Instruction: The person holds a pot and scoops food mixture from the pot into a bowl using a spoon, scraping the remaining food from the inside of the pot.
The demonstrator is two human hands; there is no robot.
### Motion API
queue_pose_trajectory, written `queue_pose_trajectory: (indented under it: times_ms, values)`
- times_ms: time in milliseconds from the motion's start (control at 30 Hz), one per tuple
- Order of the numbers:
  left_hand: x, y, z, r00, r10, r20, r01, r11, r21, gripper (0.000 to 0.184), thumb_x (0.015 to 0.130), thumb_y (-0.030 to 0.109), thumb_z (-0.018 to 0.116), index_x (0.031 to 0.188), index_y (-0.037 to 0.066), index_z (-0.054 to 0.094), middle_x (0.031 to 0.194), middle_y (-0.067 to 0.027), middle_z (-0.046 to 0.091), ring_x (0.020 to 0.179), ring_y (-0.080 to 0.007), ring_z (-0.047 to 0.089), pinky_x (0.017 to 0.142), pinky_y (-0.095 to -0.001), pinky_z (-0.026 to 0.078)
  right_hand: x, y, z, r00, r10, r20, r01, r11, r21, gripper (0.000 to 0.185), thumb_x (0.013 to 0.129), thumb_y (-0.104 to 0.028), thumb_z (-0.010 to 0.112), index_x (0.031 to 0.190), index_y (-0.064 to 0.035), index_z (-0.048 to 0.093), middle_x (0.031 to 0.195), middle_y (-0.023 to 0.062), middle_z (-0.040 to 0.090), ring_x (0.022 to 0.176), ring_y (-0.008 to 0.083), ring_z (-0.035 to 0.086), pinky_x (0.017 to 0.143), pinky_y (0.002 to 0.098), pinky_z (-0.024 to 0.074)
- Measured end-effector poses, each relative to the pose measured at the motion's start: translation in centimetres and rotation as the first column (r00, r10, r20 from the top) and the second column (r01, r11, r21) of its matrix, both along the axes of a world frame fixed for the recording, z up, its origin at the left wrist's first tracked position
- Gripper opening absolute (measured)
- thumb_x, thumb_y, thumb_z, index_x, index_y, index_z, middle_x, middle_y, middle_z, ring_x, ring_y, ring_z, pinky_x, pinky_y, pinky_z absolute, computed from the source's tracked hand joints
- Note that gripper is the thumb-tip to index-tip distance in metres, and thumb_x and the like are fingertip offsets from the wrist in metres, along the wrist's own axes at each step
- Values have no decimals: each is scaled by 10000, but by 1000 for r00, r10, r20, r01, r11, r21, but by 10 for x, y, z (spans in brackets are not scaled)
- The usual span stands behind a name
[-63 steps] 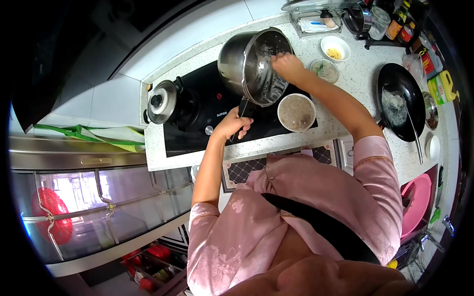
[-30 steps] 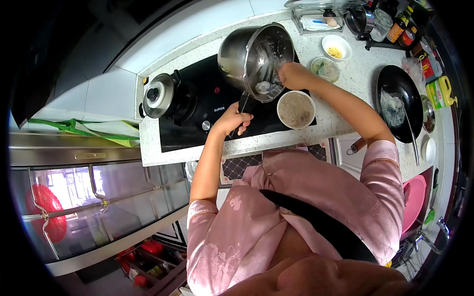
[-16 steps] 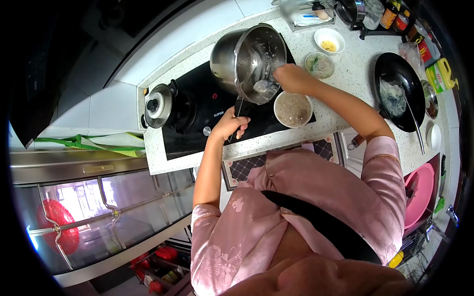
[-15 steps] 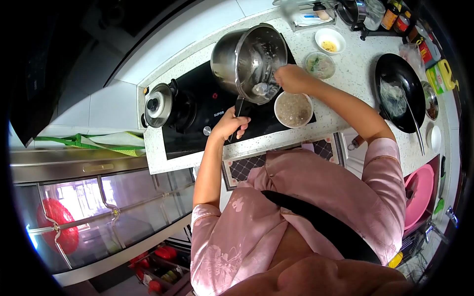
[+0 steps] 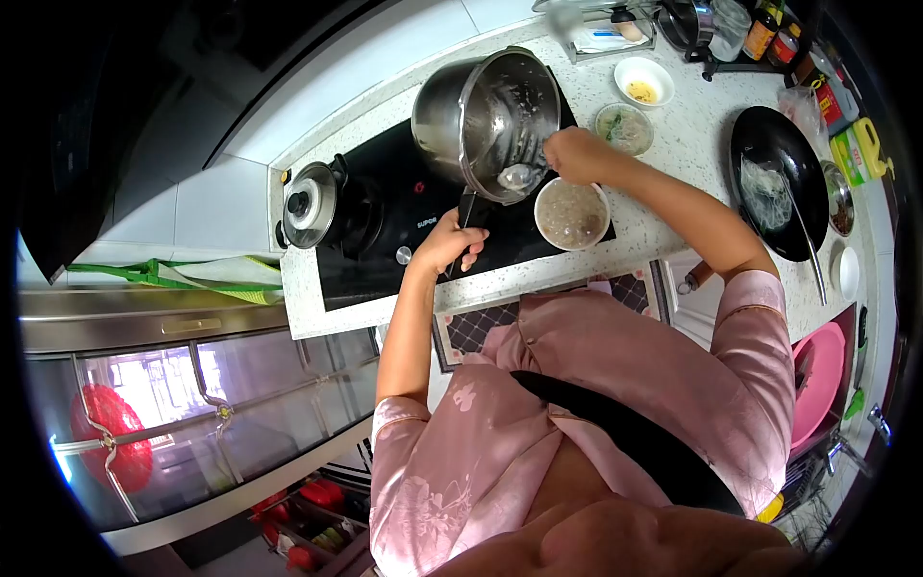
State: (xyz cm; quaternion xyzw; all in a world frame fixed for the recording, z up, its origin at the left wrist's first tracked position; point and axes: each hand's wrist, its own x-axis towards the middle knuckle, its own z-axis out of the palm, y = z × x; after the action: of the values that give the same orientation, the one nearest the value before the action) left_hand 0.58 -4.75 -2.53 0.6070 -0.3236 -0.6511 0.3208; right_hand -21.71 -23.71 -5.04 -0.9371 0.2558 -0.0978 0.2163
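My left hand (image 5: 450,242) is closed round the black handle (image 5: 466,208) of a steel pot (image 5: 444,120). The pot lies tilted over the black stove, its mouth facing right, with whitish residue on its inner wall. Inside the lower rim is the bowl of a metal ladle (image 5: 520,178). My right hand (image 5: 574,156) is closed at the mouth of the pot, gripping the ladle, whose handle is mostly hidden by my fingers. Just below the right hand, a white bowl (image 5: 572,213) full of greyish-brown porridge-like food sits at the stove's edge.
On the stove's left stands a small lidded pot (image 5: 310,204). Right of the stove are a glass bowl with greens (image 5: 624,128) and a white bowl with yellow bits (image 5: 643,82). A black wok (image 5: 803,216) lies farther right, near several bottles (image 5: 760,31).
My right hand has shifted slightly right, and the ladle's bowl has moved a little the same way inside the pot. The left hand and pot stay nearly still.
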Motion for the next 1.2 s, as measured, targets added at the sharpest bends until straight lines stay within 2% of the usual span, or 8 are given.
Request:
queue_pose_trajectory:
  times_ms: [100,300,500,700,967,1067,1133,1200]
  values:
    - [1,1,0,1000,-2,-6,2,1000,0,193,788,-17,585,893,29,430,560,-42,477,394,-115,443,343,-267,357,0,-8,21,981,120,-152,-103,988,113,188,643,23,599,823,-6,647,786,198,653,781,339,647,702,454,512]
    - [0,0,1,1000,0,-9,0,1000,8,192,801,-27,589,873,31,420,565,-55,479,392,-123,439,349,-279,348,-17,10,13,965,-261,-11,249,934,-257,95,742,-28,549,740,2,639,771,207,647,770,362,649,684,452,522]
    - [1,0,-1,1000,-4,-21,4,1000,18,204,801,-27,590,886,37,416,565,-53,478,394,-121,438,349,-274,349,-8,9,0,996,-33,82,14,976,215,109,723,-78,557,710,-30,654,783,221,638,785,390,637,712,478,509]
    - [0,0,0,1000,6,-20,-6,1000,19,201,800,-28,588,884,38,418,572,-60,485,398,-120,438,349,-272,351,-10,-19,10,948,-314,56,319,921,-225,134,785,-82,525,758,-14,637,774,215,645,763,381,645,678,479,517]
    - [2,0,-4,1000,6,-5,-6,1000,2,194,797,-31,586,872,33,419,567,-58,483,395,-125,439,348,-271,351,-14,33,-2,985,-173,-2,163,933,-320,86,781,-45,542,759,-12,618,748,197,652,717,336,659,621,440,522]
    - [1,1,-4,1000,3,-4,-3,1000,0,192,797,-31,586,868,32,419,564,-59,484,389,-127,439,345,-271,349,-12,28,1,990,-131,-48,130,991,-27,50,743,-41,585,750,-9,623,776,180,670,710,297,670,591,408,517]
    - [2,0,-6,1000,1,2,-1,1000,0,190,795,-31,587,863,33,421,564,-59,486,384,-127,441,341,-271,347,-8,1,2,998,-55,-10,48,752,658,80,718,-48,606,759,11,639,806,190,679,732,312,674,604,411,519]
    - [1,-1,-3,1000,0,-8,0,1000,-3,190,795,-30,588,861,34,422,563,-59,486,384,-127,442,340,-272,346,0,-26,1,990,-137,-45,137,798,587,93,718,-56,607,766,13,647,809,199,677,737,320,674,619,416,524]
